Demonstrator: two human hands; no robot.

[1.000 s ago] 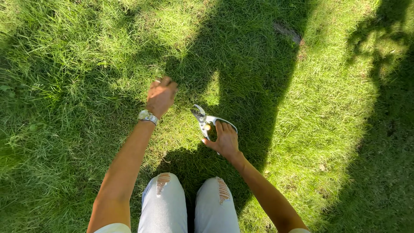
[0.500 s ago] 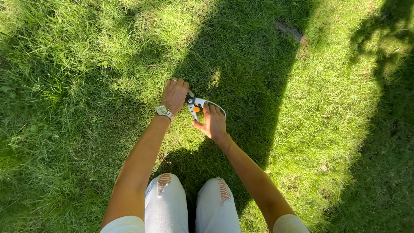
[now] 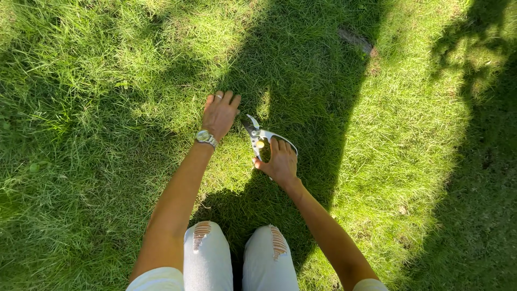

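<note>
- Sunlit lawn (image 3: pixel 107 81), shadowed ahead.
- My right hand (image 3: pixel 280 161) grips white-handled pruning shears (image 3: pixel 258 137), blades forward.
- My left hand (image 3: pixel 219 112), fingers loosely extended, presses grass just left; keep it clear of the blades.

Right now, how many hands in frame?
2. Left hand reaches down to the grass, a watch on its wrist. Right hand grips the pruning shears, just right of the left hand. No other person's hands show.
</note>
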